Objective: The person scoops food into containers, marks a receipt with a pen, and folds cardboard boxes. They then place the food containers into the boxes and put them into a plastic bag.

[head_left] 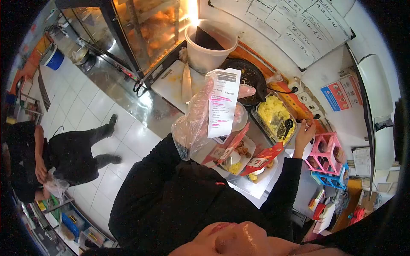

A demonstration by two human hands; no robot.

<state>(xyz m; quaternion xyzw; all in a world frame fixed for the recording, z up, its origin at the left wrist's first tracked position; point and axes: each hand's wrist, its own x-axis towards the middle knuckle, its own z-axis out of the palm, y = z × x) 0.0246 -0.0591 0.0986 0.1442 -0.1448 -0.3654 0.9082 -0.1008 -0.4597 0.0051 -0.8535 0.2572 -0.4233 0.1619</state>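
- Left hand (200, 103), in one clear plastic glove, pinches one receipt (221, 104), held up above the counter, its printed side facing the camera.
- Right hand (305, 136), bare, has its fingers bent beside one tray of yellow food (273, 112); one black spoon (288, 124) lies there, but I cannot tell whether the hand grips it.
- Below the receipt: two open red-and-white boxes (261, 162) with food.
- Beyond: one dark round dish (248, 81), one white bucket (208, 57), one knife (186, 83).
- Far left: one other person (70, 155).
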